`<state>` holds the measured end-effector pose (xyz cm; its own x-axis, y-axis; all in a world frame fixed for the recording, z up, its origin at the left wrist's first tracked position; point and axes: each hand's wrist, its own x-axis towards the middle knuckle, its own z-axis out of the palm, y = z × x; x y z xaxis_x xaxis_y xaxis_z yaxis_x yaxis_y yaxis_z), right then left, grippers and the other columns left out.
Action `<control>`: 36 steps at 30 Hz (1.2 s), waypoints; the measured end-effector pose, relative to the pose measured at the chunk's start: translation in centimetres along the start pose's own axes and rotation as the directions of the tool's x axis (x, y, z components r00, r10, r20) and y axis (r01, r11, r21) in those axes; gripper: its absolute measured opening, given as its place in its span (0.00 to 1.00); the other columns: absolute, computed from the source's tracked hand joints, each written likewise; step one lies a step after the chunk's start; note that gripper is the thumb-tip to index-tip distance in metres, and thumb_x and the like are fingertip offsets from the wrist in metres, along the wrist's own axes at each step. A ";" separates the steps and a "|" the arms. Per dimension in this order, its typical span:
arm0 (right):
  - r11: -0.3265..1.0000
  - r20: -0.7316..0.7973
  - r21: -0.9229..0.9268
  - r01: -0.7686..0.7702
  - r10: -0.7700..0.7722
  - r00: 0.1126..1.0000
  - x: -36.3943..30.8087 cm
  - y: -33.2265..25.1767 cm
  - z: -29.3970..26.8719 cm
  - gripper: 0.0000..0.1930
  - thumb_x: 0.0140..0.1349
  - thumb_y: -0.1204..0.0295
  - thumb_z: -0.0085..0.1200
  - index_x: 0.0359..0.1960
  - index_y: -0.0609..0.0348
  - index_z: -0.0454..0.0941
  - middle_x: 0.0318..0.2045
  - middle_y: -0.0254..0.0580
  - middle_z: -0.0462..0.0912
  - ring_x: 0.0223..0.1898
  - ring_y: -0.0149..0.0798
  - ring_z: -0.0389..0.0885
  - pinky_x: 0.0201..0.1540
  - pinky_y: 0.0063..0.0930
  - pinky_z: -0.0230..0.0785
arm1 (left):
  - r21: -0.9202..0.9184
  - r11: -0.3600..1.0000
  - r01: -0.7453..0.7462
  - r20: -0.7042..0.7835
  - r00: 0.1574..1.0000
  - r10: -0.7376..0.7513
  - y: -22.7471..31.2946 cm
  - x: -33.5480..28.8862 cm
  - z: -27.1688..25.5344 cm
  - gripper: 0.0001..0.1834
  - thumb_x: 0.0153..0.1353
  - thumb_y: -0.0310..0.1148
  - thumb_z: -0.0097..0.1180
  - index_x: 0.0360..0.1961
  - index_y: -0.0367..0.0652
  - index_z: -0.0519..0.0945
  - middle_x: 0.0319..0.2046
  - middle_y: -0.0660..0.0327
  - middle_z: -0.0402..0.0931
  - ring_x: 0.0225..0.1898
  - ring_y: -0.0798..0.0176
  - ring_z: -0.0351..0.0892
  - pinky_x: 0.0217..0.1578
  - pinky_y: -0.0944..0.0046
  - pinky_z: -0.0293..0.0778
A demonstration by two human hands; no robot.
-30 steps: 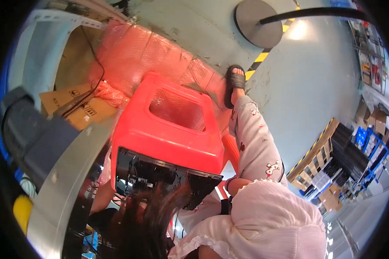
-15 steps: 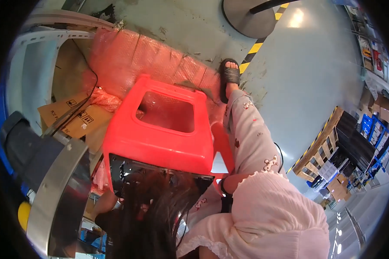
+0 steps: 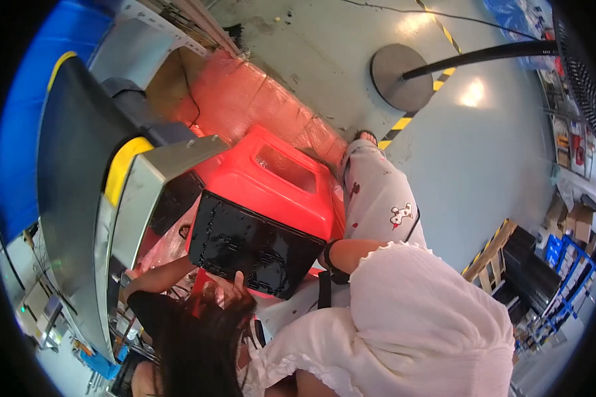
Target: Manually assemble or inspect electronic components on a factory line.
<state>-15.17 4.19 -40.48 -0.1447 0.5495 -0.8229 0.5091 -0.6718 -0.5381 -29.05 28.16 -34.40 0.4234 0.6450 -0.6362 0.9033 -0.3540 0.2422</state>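
Note:
A bright red plastic housing (image 3: 265, 188) with a rectangular opening sits in front of me, tilted. Its glossy black face (image 3: 258, 245) is turned toward me. My right hand is hidden beyond its wrist with a black band (image 3: 330, 257), at the housing's near right corner. Close in front of me a person with dark hair (image 3: 205, 344) and a black sleeve (image 3: 149, 311) leans in, one forearm (image 3: 162, 274) reaching to the housing's left edge. A partly covered hand (image 3: 235, 288) shows below the black face; whose it is I cannot tell. My left hand cannot be made out otherwise.
Red bubble wrap (image 3: 245, 99) covers the floor beyond the housing. A metal-framed black panel with yellow edges (image 3: 129, 172) stands close on the left. A round stand base (image 3: 404, 79) with a black pole is far right of it. A wooden pallet (image 3: 490, 255) lies at right.
My view has shifted, so the housing shows more of its black face. The person's hair has moved down and left, uncovering a hand. The yellow-edged panel now fills more of the left side.

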 end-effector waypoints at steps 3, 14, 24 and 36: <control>0.998 0.001 -0.060 -0.009 0.009 1.000 -2.5 3.5 -3.3 0.15 0.51 0.66 0.42 0.36 0.56 0.79 0.37 0.46 0.79 0.42 0.46 0.76 0.51 0.40 0.62 | 0.219 0.972 -0.089 -0.081 0.991 0.109 -0.3 -0.5 -0.2 0.46 0.57 0.51 0.49 0.62 0.32 0.38 0.62 0.50 0.45 0.60 0.56 0.51 0.57 0.61 0.56; 0.322 0.034 0.864 -0.386 0.729 0.684 -27.2 8.5 6.2 0.40 0.45 0.43 0.51 0.55 0.57 0.63 0.54 0.57 0.65 0.54 0.51 0.66 0.52 0.41 0.61 | -0.125 0.946 0.300 0.314 0.916 -0.249 3.8 0.3 -2.8 0.52 0.55 0.50 0.51 0.62 0.49 0.22 0.60 0.44 0.47 0.54 0.48 0.62 0.40 0.53 0.73; 0.395 0.429 0.615 -0.682 0.558 0.710 -38.0 7.7 14.6 0.36 0.41 0.39 0.52 0.48 0.52 0.70 0.48 0.53 0.71 0.50 0.48 0.72 0.49 0.39 0.65 | -0.032 0.949 0.314 0.246 0.923 -0.297 2.3 0.9 -1.7 0.55 0.53 0.51 0.54 0.62 0.45 0.24 0.58 0.42 0.51 0.51 0.43 0.64 0.44 0.47 0.68; 0.575 0.262 -0.278 -0.769 0.816 0.515 -57.6 17.5 8.6 0.26 0.43 0.44 0.51 0.38 0.48 0.77 0.41 0.45 0.77 0.45 0.45 0.75 0.46 0.38 0.67 | -0.332 0.942 0.042 -0.026 0.998 -0.054 0.8 -0.7 1.1 0.49 0.52 0.40 0.55 0.62 0.33 0.34 0.56 0.33 0.53 0.55 0.37 0.59 0.57 0.55 0.56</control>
<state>-5.24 -43.49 -4.03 0.1184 -0.3952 -0.9109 0.6399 -0.6711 0.3743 -28.71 26.65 -34.60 0.3756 0.6808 -0.6289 0.8920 -0.0814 0.4446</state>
